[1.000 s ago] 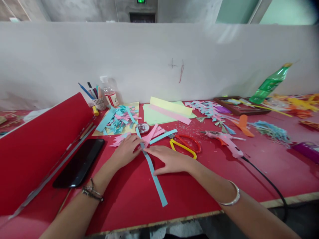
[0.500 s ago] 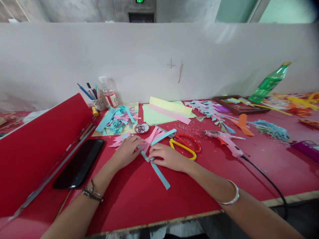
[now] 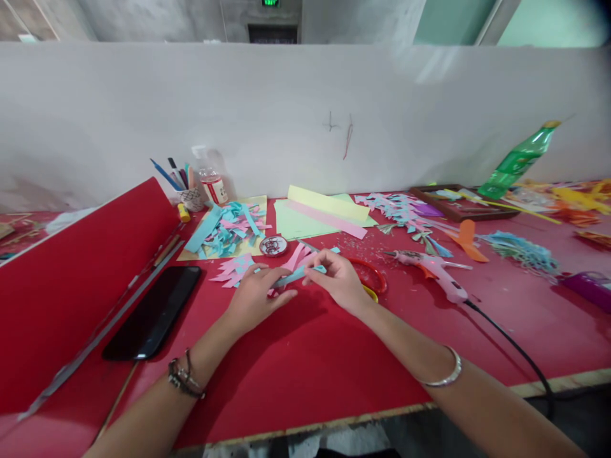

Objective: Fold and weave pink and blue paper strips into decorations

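My left hand (image 3: 255, 298) and my right hand (image 3: 338, 280) meet over the red table (image 3: 305, 375), both pinching a folded light-blue paper strip (image 3: 296, 275) that runs between their fingertips. Pink paper strips (image 3: 296, 256) lie just beyond the hands. More cut pink and blue bits (image 3: 235, 267) lie by my left fingers. A small round tin (image 3: 273, 245) sits just behind them. Red and yellow scissors (image 3: 372, 280) lie partly hidden behind my right hand.
A black phone (image 3: 151, 312) and a long metal ruler (image 3: 95, 340) lie left, beside a raised red sheet (image 3: 67, 280). A pink glue gun (image 3: 432, 270) with its black cord lies right. Paper sheets (image 3: 319, 213), a scrap pile (image 3: 229, 229), a pen cup (image 3: 191, 197) and a green bottle (image 3: 518, 162) stand farther back.
The long blue strip that lay flat toward the table's near edge has been folded up and lifted; both hands have closed on it and moved slightly away from me.
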A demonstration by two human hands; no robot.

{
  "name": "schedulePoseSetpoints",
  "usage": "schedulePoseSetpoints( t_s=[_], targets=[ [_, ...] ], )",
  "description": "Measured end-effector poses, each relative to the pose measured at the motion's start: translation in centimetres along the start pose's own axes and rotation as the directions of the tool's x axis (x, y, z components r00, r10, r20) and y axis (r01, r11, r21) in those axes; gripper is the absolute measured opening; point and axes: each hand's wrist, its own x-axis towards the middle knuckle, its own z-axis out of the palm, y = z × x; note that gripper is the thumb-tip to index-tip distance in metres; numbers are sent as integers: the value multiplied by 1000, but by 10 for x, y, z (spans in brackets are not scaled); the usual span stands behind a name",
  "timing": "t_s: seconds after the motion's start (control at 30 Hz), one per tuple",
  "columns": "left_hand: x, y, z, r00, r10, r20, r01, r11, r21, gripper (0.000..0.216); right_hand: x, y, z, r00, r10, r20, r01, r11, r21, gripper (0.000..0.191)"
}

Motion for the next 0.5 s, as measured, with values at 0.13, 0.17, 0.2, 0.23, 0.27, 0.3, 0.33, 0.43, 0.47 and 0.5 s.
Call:
schedulePoseSetpoints(
  t_s=[0.13,0.17,0.2,0.23,0.27,0.3,0.33,0.43,0.47,0.5],
  targets=[
    [1,-4,-5,997,-67,38,70,994,-78,35,3,5,-5,999,-17,-45,13,997,-73,25],
    [1,-4,-6,995,-86,50,91,990,-107,36,3,6,-6,999,-31,-41,26,994,-108,23],
    [0,-5,-7,993,-99,65,107,986,-130,36,3,7,-7,998,-58,-35,52,986,-157,19],
    [0,-5,-8,991,-101,84,112,984,-141,36,3,7,-8,994,-102,-32,92,969,-227,15],
    [-1,-5,-8,991,-90,102,104,985,-138,35,2,6,-8,986,-164,-25,148,935,-323,14],
    [-1,-5,-7,991,-65,114,79,990,-120,35,2,5,-9,972,-235,-3,210,876,-434,18],
    [-1,-5,-6,992,-29,120,40,995,-89,34,1,3,-9,953,-299,44,274,792,-546,23],
    [-2,-7,-2,988,91,126,-94,995,20,31,-2,-4,-10,901,-334,278,421,519,-743,30],
    [-2,-7,0,985,118,127,-125,991,47,30,-4,-6,-9,887,-292,358,459,473,-752,29],
    [-2,-7,1,982,136,129,-145,987,63,30,-4,-7,-9,874,-242,421,486,455,-746,27]
  ],
)
